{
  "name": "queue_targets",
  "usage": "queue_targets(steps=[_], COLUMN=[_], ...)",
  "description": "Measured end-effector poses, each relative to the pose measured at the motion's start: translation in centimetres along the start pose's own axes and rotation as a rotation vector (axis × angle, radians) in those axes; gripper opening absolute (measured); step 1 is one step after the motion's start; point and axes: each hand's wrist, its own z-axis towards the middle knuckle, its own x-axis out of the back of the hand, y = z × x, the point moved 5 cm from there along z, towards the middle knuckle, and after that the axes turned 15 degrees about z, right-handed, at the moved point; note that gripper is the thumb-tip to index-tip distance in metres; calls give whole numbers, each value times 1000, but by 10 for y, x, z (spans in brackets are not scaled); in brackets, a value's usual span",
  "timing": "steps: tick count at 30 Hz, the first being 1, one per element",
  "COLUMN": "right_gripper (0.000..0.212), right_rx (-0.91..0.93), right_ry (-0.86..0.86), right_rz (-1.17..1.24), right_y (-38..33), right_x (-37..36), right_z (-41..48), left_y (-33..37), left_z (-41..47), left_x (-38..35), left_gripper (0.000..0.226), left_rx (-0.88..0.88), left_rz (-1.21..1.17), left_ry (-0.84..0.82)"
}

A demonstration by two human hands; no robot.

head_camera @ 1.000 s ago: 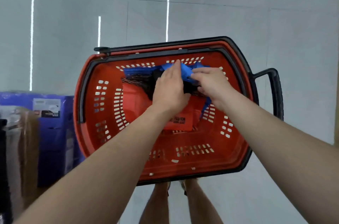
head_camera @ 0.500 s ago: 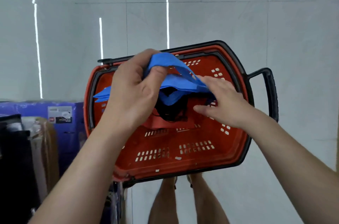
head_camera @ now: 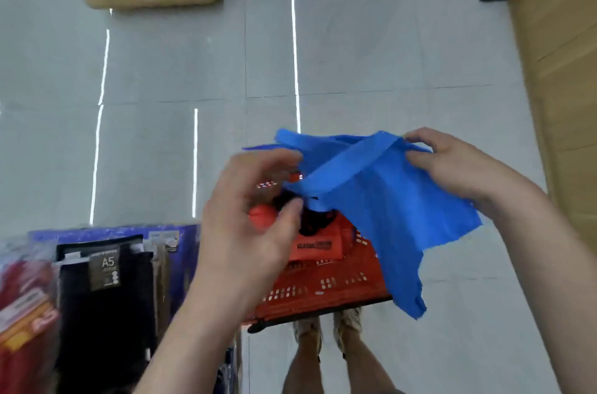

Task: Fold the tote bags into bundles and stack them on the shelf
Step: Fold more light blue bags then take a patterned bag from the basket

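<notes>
We look down on a glossy pale grey tiled floor (head_camera: pixel 355 54), with streaks of ceiling light reflected in it. Along its right edge runs a light wooden wall panel (head_camera: pixel 565 70). At the lower left stands a blurred row of shop goods, among them a black pack marked A5 (head_camera: pixel 106 296) against a purple carton (head_camera: pixel 187 264).

The blue fabric tote bag (head_camera: pixel 387 200) hangs in the air between our hands, above a red perforated plastic shopping basket (head_camera: pixel 323 293) that stands on the floor. The bag is partly opened out: its top edge is stretched roughly level, one strap crosses it slantwise, and its lower part droops past the right side of the basket.

Our right hand (head_camera: pixel 458 167) pinches the bag's top right corner between thumb and fingers. Our left hand (head_camera: pixel 252 216) is at the bag's left end with its fingers curled; it is blurred, and we cannot tell whether it grips the fabric.

Inside the basket lies a folded orange bag with black print (head_camera: pixel 319 246). A pair of beige shoes (head_camera: pixel 310 329) stands just below the basket's near rim.
</notes>
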Motion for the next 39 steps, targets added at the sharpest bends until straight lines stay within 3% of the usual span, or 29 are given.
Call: queue_targets(steps=[1,4,6,7,9,11,14,15,16,18,20,22,25,27,31,33,35,38,39], right_gripper=[28,35,38,38,36,31,22,43,69,107,104,84,77,68,50,41,34,26,25], right_rx=[-53,-163,-206,-214,-211,-192,-96,-53,-6,140,322,566,670,624,469,273,171,92,116], right_ry=[-3,-36,-57,-74,-79,-69,-170,-236,-285,-362,-337,-123,131,68,-206,-352,-433,-472,-452], right_rz=[35,280,401,434,505,626,806,787,656,84,-564,-782,-612,-368,241,469,531,555,495], right_y=[-9,-31,-42,-46,-55,-67,-93,-102,-110,-118,-106,-106,-116,-127,-140,-137,-136,-137,-138], right_x=[2,2,3,3,2,1,-5,-9,-11,-25,-46,-55,-34,-13,19,26,31,31,31], right_z=[-6,-42,-68,-81,-100,-119,-145,-156,-168,-202,-232,-254,-252,-239,-228,-228,-226,-225,-225], left_y=[5,26,34,37,39,47,58,63,68,79,92,108,135,154,167,158,151,138,138], left_z=[-15,-72,-99,-103,-101,-94,-84,-79,-75,-64,-56,-51,-56,-68,-120,-148,-170,-195,-202], left_x=[-11,-52,-71,-72,-61,-42,-11,-2,8,26,42,53,61,63,49,29,16,30,38], left_gripper=[47,102,114,103,55,16,22,21,18,17,16,19,19,39,100,109,87,17,22], left_rx=[8,-65,-40,45,181,166,193,237,286,338,346,344,329,222,36,77,93,270,308], left_rz=[-9,258,471,484,467,536,365,214,69,-92,-146,-180,-411,-507,-36,275,468,514,544], left_ry=[-141,-551,-606,-552,-350,-232,-139,-109,-69,31,99,120,77,-19,-307,-309,-128,226,282])
